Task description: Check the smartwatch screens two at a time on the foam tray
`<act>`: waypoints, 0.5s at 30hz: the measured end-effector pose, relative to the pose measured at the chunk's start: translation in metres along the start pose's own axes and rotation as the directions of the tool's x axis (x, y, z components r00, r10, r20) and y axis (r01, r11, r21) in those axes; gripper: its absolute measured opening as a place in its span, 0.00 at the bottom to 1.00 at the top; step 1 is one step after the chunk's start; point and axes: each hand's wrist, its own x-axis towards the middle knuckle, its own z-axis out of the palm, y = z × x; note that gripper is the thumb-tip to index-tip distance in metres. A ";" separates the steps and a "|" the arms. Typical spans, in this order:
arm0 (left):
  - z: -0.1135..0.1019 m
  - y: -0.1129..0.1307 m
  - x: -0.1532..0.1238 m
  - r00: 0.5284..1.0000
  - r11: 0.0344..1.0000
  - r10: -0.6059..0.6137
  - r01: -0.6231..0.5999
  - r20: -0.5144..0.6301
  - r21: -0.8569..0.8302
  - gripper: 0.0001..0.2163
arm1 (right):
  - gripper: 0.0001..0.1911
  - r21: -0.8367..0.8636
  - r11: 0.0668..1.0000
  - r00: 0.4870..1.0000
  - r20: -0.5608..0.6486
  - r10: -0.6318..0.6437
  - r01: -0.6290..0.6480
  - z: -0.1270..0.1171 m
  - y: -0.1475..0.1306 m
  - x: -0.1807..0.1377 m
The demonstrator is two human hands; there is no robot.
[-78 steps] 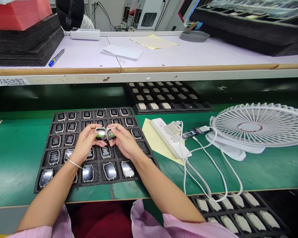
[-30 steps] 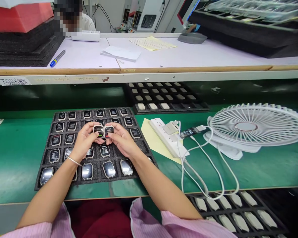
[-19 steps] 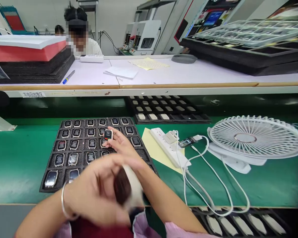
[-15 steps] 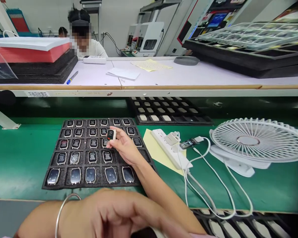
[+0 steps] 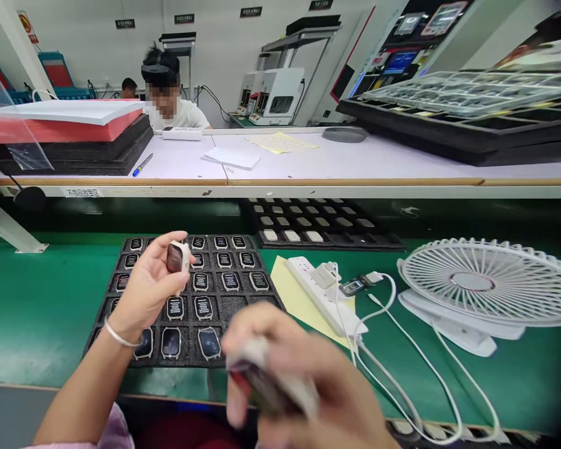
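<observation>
- Gripping one smartwatch between thumb and fingers, the left hand appears to me above the foam tray.
- Closed around a second smartwatch, the right hand lies blurred and close to my head camera, before the tray's near right corner.
- Within the tray's compartments I see seated watches, several showing white text; nearest-row screens appear dark.
- To the tray's right, I note a white power strip, partly over yellow paper.
</observation>
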 end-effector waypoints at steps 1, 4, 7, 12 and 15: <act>-0.001 -0.009 0.005 0.999 0.999 -0.035 0.036 -0.037 0.028 0.24 | 0.24 0.027 0.999 0.998 -0.053 -0.029 0.030 -0.010 0.006 0.012; -0.001 -0.032 0.019 0.988 0.989 -0.106 0.116 -0.110 0.093 0.26 | 0.24 0.205 0.979 0.947 -0.317 0.060 0.007 -0.038 0.025 0.048; -0.003 -0.053 0.032 0.980 0.978 -0.140 0.159 -0.139 0.138 0.26 | 0.26 0.324 0.939 0.865 -0.433 0.252 -0.112 -0.063 0.052 0.069; -0.013 -0.089 0.038 0.966 0.968 -0.180 0.207 -0.183 0.140 0.27 | 0.23 0.471 0.865 0.741 -0.516 0.429 -0.172 -0.091 0.101 0.071; -0.017 -0.101 0.034 0.955 0.961 -0.220 0.247 -0.196 0.122 0.28 | 0.23 0.503 0.848 0.719 -0.525 0.454 -0.168 -0.095 0.115 0.067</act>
